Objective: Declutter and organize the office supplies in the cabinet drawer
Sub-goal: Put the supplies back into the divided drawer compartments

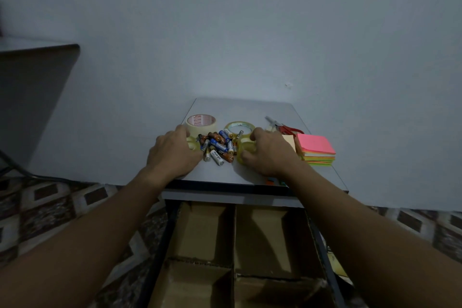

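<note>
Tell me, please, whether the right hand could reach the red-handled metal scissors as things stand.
Probably yes: the red-handled metal scissors lie uncovered just beyond the right hand, but it must first release the clear yellowish tape roll it grips.

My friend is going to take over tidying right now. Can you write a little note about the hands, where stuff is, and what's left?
Left hand grips the left small yellowish clear tape roll; right hand grips the right small yellowish clear tape roll, both on the grey cabinet top.
Between them: pile of loose batteries. Behind: cream masking tape roll, larger clear tape roll, red-handled scissors. Right: pink-topped sticky note stack.
Done: supplies lie out on top. Left: sort everything into the open drawer's cardboard compartments; no supplies show there yet.
</note>
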A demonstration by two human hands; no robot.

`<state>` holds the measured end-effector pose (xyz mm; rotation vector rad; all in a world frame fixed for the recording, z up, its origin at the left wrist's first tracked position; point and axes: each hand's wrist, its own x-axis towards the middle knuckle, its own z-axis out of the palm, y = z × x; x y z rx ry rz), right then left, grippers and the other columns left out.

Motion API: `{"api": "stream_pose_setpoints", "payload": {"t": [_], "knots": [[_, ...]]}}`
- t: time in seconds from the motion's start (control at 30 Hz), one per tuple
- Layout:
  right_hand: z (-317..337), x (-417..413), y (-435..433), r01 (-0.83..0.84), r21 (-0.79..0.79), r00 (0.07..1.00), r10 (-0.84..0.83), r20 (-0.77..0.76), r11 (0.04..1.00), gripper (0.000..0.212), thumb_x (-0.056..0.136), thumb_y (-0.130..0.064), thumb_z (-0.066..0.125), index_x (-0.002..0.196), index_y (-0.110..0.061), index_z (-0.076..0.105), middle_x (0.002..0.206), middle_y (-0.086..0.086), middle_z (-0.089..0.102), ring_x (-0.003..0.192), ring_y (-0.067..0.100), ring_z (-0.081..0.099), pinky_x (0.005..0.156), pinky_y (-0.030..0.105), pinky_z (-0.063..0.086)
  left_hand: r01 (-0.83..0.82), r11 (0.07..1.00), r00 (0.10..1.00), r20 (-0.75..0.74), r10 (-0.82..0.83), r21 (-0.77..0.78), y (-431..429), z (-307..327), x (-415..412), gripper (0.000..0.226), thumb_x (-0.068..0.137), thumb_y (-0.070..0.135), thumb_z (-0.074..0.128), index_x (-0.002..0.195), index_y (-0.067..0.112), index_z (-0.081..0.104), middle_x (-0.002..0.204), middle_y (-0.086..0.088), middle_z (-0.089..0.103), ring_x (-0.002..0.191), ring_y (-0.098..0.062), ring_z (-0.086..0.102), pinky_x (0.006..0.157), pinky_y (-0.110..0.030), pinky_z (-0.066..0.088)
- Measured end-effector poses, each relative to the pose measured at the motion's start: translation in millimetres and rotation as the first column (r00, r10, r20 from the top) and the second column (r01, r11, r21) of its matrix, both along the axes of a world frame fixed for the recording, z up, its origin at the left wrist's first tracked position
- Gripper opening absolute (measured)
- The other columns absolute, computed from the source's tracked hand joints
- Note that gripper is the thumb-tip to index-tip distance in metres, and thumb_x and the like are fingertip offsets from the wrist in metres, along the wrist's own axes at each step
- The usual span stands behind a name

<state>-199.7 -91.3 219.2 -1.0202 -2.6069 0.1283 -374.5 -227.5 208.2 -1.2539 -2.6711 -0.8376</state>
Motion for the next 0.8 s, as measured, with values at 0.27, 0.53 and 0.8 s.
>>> {"api": "stream_pose_setpoints", "payload": {"t": [0.27, 0.53, 0.8], "knots": [[6, 4, -1, 0.009, 0.023, 0.995, -0.007, -0.100, 1.000, 0.046, 0.090, -0.043, 0.055, 0.125, -0.014, 0.052, 0.120, 0.010, 0.060, 0.110, 0.029, 0.053, 0.084, 0.038, 0.048, 0.019, 0.997, 1.000, 0.011, -0.020, 0.079, -4, 15, 4, 0.054, 0.081, 0.043, 0.072, 0.125, 0.021, 0.051, 0.125, -0.008, 0.060, 0.109, -0.028, 0.054, 0.083, -0.037, 0.048], [8, 39, -24, -0.032, 0.014, 0.953, 0.034, -0.302, 0.999, 0.040, 0.085, -0.043, 0.060, 0.114, -0.015, 0.059, 0.107, 0.007, 0.065, 0.098, 0.024, 0.058, 0.082, 0.039, 0.050, 0.159, 0.975, 0.985, 0.038, -0.166, 0.154, -34, 38, 49, 0.034, 0.081, 0.039, 0.073, 0.106, 0.027, 0.054, 0.109, 0.003, 0.061, 0.098, -0.019, 0.056, 0.080, -0.035, 0.049], [-23, 96, -69, -0.082, -0.092, 0.926, 0.041, -0.375, 0.992, 0.025, 0.087, -0.046, 0.066, 0.097, -0.029, 0.051, 0.095, -0.008, 0.060, 0.087, 0.011, 0.057, 0.069, 0.033, 0.049, 0.339, 0.932, 0.929, 0.110, -0.353, 0.130, -58, 5, 115, 0.023, 0.081, 0.038, 0.075, 0.085, 0.030, 0.054, 0.086, 0.012, 0.057, 0.079, -0.007, 0.055, 0.062, -0.027, 0.045]]}}
